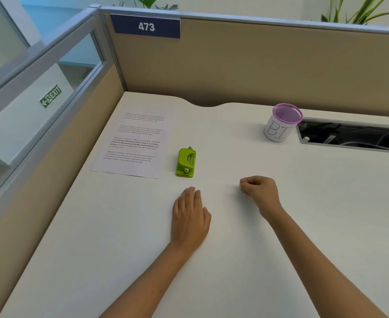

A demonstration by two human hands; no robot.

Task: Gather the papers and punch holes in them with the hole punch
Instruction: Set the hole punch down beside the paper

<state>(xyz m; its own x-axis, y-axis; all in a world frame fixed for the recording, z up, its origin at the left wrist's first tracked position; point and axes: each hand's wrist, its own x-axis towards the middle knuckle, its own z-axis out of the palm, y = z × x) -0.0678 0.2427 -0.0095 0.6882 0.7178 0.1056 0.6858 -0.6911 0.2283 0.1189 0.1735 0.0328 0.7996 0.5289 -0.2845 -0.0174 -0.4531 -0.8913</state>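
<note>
Desk, white and broad, fills most of the view, fenced at the back and along the left by tan cubicle panels; the back panel carries a dark blue plate reading 473, and beyond the left panel's glass a green EXIT sign shows on a white surface. A dark cable slot is cut into the desk at the far right. The papers lie flat at the far left of the desk, printed side up with four blocks of text — whether this is one sheet or a stack, the view does not tell. Both bare forearms reach in from the bottom edge. The left hand rests palm down on the desk, fingers straight and together, gripping nothing; its fingertips point toward the hole punch and stop short of it. The right hand sits to the right of it, curled into a loose fist with the knuckles forward — nothing shows inside it. A white cup with a purple mesh rim, lettered "BI", stands near the slot's left end. The hole punch, lime green, stands just beside the papers' right edge, apart from both hands.
</note>
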